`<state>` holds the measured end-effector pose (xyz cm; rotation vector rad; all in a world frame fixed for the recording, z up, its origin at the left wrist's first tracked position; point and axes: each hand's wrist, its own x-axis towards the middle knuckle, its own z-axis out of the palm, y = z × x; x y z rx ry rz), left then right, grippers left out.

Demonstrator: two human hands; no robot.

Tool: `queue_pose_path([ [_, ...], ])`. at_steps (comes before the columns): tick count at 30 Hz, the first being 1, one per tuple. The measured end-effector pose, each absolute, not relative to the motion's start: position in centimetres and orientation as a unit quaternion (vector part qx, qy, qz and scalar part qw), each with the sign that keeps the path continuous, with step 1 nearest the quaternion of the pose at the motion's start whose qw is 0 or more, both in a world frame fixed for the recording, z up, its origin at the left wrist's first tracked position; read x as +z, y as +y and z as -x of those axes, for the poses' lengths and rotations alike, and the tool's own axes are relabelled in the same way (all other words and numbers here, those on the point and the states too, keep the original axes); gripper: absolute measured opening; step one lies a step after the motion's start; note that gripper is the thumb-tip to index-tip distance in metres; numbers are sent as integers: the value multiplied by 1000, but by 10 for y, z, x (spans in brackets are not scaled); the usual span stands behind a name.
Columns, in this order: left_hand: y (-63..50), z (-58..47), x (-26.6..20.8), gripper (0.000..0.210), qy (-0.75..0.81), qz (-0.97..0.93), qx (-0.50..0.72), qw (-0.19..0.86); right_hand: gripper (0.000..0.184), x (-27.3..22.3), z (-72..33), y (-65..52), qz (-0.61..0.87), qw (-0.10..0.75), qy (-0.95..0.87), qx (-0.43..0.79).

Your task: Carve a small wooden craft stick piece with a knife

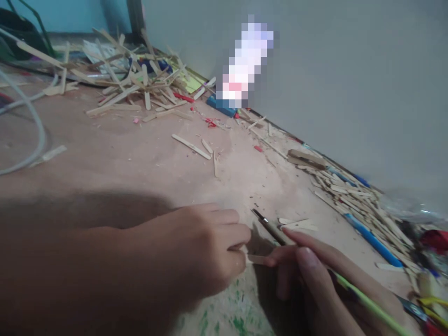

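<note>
Okay, I'm looking down at the work surface (115, 158) and both hands are low in the view, close together. My left hand (199, 252) is curled almost shut, its fingertips pinching one end of a small wooden stick piece (257, 259) flat against the board. My right hand (315, 275) is closed around a craft knife (280, 233), held like a pen, with the index finger along its shaft and a green handle running back under the palm.

Now, the stick piece lies just right of the left hand's fingertips, between the two hands, its long axis running roughly left to right across the view. The knife's long axis is diagonal: the tip points up and to the left, away from me, and sits just above the stick piece. I can't tell whether the blade touches wood.

As for progress, I judge it well along but not finished. Cut strips (299, 225) lie just beyond the knife tip, shavings dust the board around the stick piece, a heap of sticks (129, 84) sits far off to the upper left of it, and another row of sticks (353, 196) lines the wall (350, 70) to its right.
</note>
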<state>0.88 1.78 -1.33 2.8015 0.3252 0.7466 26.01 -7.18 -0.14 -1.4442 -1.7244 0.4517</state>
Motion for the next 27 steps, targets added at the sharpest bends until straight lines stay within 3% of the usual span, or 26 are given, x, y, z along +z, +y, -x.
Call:
queue_pose_path([
  [5, 19, -7, -23, 18, 117, -947, 280, 110, 33, -2, -277, -61, 518, 429, -737, 61],
  [10, 21, -8, -27, 27, 121, -942, 292, 113, 35, 3, -279, -63, 451, 341, -825, -23],
  [16, 22, -9, -23, 32, 119, -951, 264, 110, 15, -3, -260, -56, 457, 325, -826, 49],
  [27, 23, -7, -19, 22, 109, -949, 274, 108, 18, -8, -260, -59, 453, 319, -825, 114],
])
